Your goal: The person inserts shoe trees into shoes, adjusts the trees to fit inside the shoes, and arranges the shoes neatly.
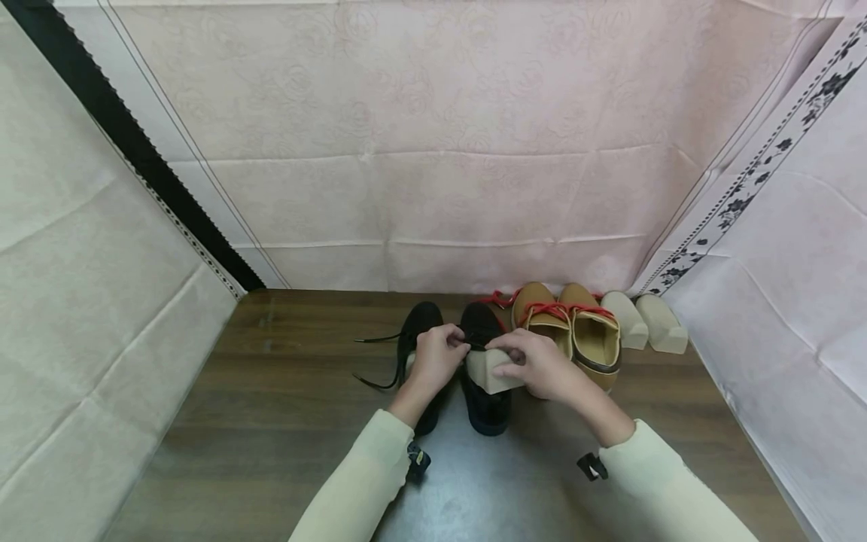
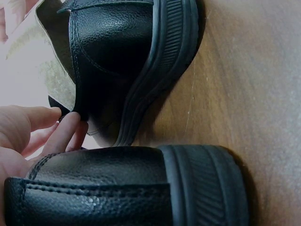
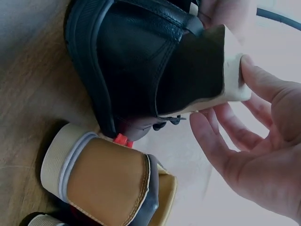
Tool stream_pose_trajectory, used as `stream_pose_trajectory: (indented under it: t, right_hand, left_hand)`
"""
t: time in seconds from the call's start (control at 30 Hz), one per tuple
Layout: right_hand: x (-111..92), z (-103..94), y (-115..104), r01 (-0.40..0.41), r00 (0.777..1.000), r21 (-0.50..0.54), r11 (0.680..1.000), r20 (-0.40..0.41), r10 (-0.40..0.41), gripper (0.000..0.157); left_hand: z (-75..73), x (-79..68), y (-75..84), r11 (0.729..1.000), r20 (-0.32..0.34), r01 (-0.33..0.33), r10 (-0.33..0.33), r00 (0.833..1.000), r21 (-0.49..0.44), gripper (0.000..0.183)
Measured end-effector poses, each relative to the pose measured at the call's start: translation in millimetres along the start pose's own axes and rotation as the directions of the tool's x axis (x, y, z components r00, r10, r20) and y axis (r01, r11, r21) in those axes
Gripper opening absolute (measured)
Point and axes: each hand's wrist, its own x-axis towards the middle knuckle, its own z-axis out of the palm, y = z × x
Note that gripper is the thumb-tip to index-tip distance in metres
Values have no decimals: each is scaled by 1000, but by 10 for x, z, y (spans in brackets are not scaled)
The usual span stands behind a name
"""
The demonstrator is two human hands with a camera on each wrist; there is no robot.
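Two black shoes stand side by side on the floor: the left one (image 1: 423, 316) has its laces trailing loose, the right one (image 1: 488, 412) has a cream block-like shoe insert (image 1: 489, 373) sticking out of its opening. My left hand (image 1: 436, 355) pinches a black edge at the front of the right shoe's opening, between thumb and fingers; whether it is tongue or collar I cannot tell. The right hand (image 1: 531, 360) holds the insert, thumb (image 3: 256, 77) on its upper end and fingers reaching round the other side. The left shoe's inside is mostly hidden by my arm.
Tan shoes (image 1: 599, 370) with red laces (image 1: 501, 298) stand close on the right. Beyond them are two cream inserts (image 1: 626, 320) by the right-hand wall. Pale cloth (image 1: 433, 196) hangs behind the wooden floor (image 1: 305, 421) and along both sides.
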Motion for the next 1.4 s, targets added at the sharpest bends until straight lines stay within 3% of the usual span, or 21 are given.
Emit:
stream_pose_trajectory:
  t: [0.2, 1.1, 1.4]
  right_hand:
    - [13, -51, 5, 20, 999, -1, 1000, 27, -20, 36]
    - [49, 175, 33, 34, 995, -65, 997, -91, -40, 33]
    - [52, 181, 37, 19, 996, -53, 998, -88, -24, 33]
  left_hand:
    - [0, -3, 11, 1000, 4, 6, -6, 1000, -6, 4]
    - [-19, -2, 20, 1000, 4, 3, -3, 1000, -6, 6]
    - [-16, -5, 19, 1000, 9, 8, -8, 1000, -5, 6]
